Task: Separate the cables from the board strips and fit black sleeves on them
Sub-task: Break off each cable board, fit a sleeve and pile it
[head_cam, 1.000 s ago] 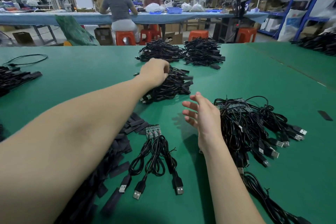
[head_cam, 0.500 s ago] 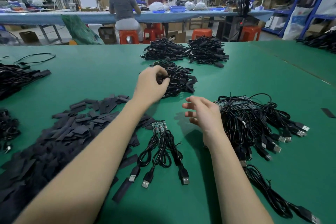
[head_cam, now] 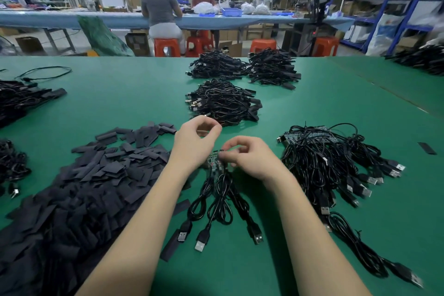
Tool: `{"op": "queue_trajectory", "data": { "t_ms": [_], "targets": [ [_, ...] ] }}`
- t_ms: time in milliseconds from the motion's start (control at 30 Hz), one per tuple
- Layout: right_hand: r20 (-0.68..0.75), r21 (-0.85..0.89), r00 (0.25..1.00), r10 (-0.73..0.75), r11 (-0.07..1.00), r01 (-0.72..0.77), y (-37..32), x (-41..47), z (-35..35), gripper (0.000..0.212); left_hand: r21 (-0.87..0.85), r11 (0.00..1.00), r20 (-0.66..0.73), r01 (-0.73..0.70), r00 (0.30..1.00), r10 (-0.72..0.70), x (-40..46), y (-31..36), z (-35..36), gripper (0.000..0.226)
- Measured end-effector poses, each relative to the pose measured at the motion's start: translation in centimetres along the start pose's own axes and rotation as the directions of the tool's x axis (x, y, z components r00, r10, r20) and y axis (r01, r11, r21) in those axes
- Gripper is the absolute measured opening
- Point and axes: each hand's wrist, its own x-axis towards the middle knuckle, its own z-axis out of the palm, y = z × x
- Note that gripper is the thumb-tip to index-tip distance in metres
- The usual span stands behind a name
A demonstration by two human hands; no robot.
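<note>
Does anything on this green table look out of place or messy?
Mostly sorted piles. One black sleeve lies alone at the far right, away from the big sleeve heap, and a single loose cable sits apart at the back left. Nothing looks damaged.

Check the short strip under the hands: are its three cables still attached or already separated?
Still attached. Three cables fan out from the board strip, which the right hand pinches. No sleeve shows on them.
</note>
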Motion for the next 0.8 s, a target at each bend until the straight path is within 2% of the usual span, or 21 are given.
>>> {"op": "queue_trajectory", "data": {
  "t_ms": [100,200,267,367,500,700,800],
  "targets": [
    [0.021,0.398,0.998,0.061,0.915,-0.064,0.0,-0.7,-1.4,0.012,-0.254,0.939,0.172,0.232,0.966,-0.193,-0.2,0.5,-0.2,0.012],
    [0.047,0.591,0.993,0.110,0.798,-0.116,0.2,-0.6,-2.2,0.014,-0.390,0.817,0.422,0.425,0.871,-0.252,-0.8,0.9,0.1,0.010],
    [0.062,0.631,0.992,0.112,0.766,-0.126,0.2,-0.5,-2.3,0.015,-0.426,0.781,0.485,0.456,0.844,-0.228,-1.1,1.1,0.4,0.006],
    [0.097,0.645,0.990,0.107,0.751,-0.144,0.3,-0.6,-2.4,0.020,-0.474,0.735,0.494,0.485,0.837,-0.233,-1.1,1.1,0.5,0.007],
    [0.145,0.677,0.985,0.094,0.716,-0.168,0.2,-0.7,-2.5,0.019,-0.470,0.730,0.522,0.496,0.823,-0.224,-1.1,0.8,0.4,0.007],
    [0.223,0.739,0.968,0.113,0.628,-0.244,-0.2,-1.0,-2.6,0.018,-0.527,0.651,0.595,0.546,0.784,-0.176,-1.3,1.3,0.0,0.036],
    [0.244,0.771,0.961,0.130,0.574,-0.274,-0.2,-1.2,-2.6,0.014,-0.560,0.599,0.626,0.572,0.766,-0.146,-1.5,1.3,0.2,0.028]
  ]
}}
